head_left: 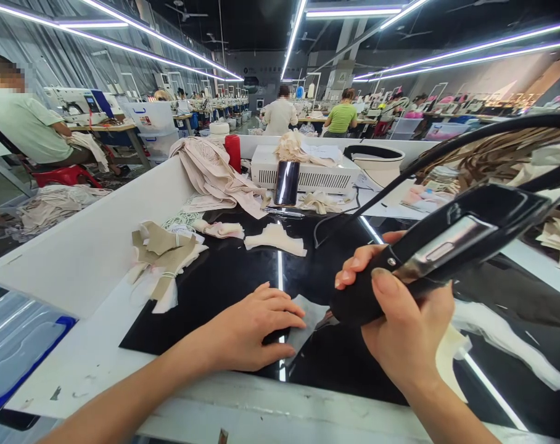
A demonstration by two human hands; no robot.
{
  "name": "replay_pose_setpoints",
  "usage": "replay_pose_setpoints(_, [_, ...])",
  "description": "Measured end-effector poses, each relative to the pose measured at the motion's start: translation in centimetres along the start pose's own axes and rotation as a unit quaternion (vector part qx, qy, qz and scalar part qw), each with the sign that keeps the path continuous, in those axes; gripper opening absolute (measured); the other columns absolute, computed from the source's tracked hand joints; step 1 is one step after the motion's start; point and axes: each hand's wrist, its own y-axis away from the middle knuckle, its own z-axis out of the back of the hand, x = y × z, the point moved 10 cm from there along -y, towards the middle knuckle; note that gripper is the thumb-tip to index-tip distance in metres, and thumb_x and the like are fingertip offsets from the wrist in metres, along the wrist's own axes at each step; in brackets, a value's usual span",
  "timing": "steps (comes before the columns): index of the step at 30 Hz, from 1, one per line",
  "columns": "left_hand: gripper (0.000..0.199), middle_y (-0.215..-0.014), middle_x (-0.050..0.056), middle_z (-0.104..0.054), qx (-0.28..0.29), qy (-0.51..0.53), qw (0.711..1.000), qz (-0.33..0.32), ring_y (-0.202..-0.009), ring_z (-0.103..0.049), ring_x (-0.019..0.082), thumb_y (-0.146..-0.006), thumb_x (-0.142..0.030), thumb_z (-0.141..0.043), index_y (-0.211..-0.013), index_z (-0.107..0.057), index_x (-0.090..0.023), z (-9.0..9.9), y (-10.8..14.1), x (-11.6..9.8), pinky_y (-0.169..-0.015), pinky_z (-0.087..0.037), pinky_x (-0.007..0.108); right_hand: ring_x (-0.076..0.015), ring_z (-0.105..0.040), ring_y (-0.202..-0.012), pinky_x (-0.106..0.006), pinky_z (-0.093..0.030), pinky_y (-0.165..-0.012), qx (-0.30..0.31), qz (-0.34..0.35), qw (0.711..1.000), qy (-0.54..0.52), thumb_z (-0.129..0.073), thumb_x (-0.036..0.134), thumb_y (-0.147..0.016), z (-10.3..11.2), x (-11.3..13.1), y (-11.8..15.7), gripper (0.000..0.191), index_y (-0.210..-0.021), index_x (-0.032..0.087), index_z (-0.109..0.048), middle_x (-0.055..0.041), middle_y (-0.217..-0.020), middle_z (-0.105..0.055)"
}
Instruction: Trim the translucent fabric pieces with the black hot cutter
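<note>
Leftmost, just past the olive and cream scraps (pixel 164 246) on the black board (pixel 169 333), stretches a bare forearm in slantwise from the lower left and holds the left hand (pixel 261 324) palm down, with fingers slightly apart and thumb set off, at the left side of the thin grey piece (pixel 304 317) on the board. Then, with the right hand (pixel 407 317), clamps all fingers around the rounded lower end of the black tool (pixel 440 240), with thumb along its side, tilting it up rightward, near the crumpled white strip (pixel 511 345).
</note>
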Motion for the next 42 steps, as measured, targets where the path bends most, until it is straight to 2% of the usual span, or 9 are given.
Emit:
replay_pose_setpoints(8, [0.044,-0.141,0.007,-0.070,-0.002,0.002,1.000,-0.013,-0.134,-0.058,0.029,-0.086,-0.024,-0.086,-0.128,-0.073,-0.025,0.0,0.0,0.0,-0.124,-0.034,0.051,-0.0158,-0.064,-0.069,-0.032,-0.056,-0.062,0.036,-0.020,0.999,-0.025,-0.083,0.036,-0.090,-1.4,-0.1,1.4,0.038,-0.120,0.032,-0.062,0.0033,-0.087,-0.066])
replay_pose_setpoints(19, [0.047,-0.142,0.005,-0.068,0.004,0.006,1.000,-0.014,-0.136,-0.057,0.029,-0.086,-0.028,-0.087,-0.130,-0.072,-0.026,-0.4,0.1,0.5,-0.128,-0.024,0.056,-0.0149,-0.064,-0.068,-0.030,-0.060,-0.061,0.048,-0.024,0.998,-0.036,-0.082,0.035,-0.091,-1.8,0.1,1.7,0.035,-0.119,0.031,-0.062,0.0033,-0.087,-0.067])
replay_pose_setpoints(27, [0.044,-0.140,0.006,-0.069,0.004,0.001,1.000,-0.017,-0.135,-0.057,0.029,-0.085,-0.029,-0.089,-0.125,-0.072,-0.023,-0.4,0.0,0.5,-0.127,-0.027,0.054,-0.0149,-0.064,-0.070,-0.031,-0.060,-0.067,0.072,-0.019,0.996,-0.041,-0.080,0.037,-0.092,-2.8,0.3,3.0,0.034,-0.120,0.031,-0.061,0.0028,-0.086,-0.066])
replay_pose_setpoints(33, [0.046,-0.141,0.006,-0.069,0.008,0.006,1.000,-0.011,-0.138,-0.056,0.031,-0.084,-0.029,-0.089,-0.127,-0.073,-0.027,-0.3,0.1,0.6,-0.129,-0.023,0.060,-0.0150,-0.065,-0.070,-0.030,-0.060,-0.064,0.081,-0.030,0.996,-0.038,-0.080,0.036,-0.092,-2.9,0.2,2.8,0.033,-0.119,0.032,-0.062,0.0027,-0.086,-0.067])
replay_pose_setpoints(37, [0.049,-0.141,0.005,-0.069,0.019,0.005,1.000,-0.013,-0.140,-0.055,0.031,-0.085,-0.031,-0.089,-0.131,-0.071,-0.028,-0.3,0.4,0.5,-0.129,-0.019,0.063,-0.0146,-0.065,-0.068,-0.028,-0.060,-0.061,0.039,-0.014,0.998,-0.048,-0.085,0.037,-0.087,-1.6,1.0,1.9,0.036,-0.116,0.029,-0.065,0.0030,-0.084,-0.067])
replay_pose_setpoints(39, [0.050,-0.140,0.006,-0.070,0.019,0.003,1.000,-0.013,-0.139,-0.055,0.031,-0.085,-0.032,-0.089,-0.131,-0.072,-0.028,-0.2,0.4,0.5,-0.129,-0.020,0.063,-0.0143,-0.064,-0.067,-0.027,-0.060,-0.061,0.025,-0.007,0.998,-0.054,-0.086,0.037,-0.085,-1.2,1.3,1.7,0.037,-0.115,0.029,-0.065,0.0028,-0.083,-0.067])
replay_pose_setpoints(42, [0.051,-0.139,0.006,-0.070,0.013,0.004,1.000,-0.017,-0.138,-0.055,0.032,-0.084,-0.034,-0.090,-0.131,-0.072,-0.029,-0.1,0.4,0.5,-0.128,-0.023,0.061,-0.0147,-0.064,-0.068,-0.029,-0.060,-0.062,0.036,-0.020,0.998,-0.052,-0.084,0.038,-0.088,-1.5,1.0,2.1,0.036,-0.117,0.030,-0.064,0.0029,-0.085,-0.066])
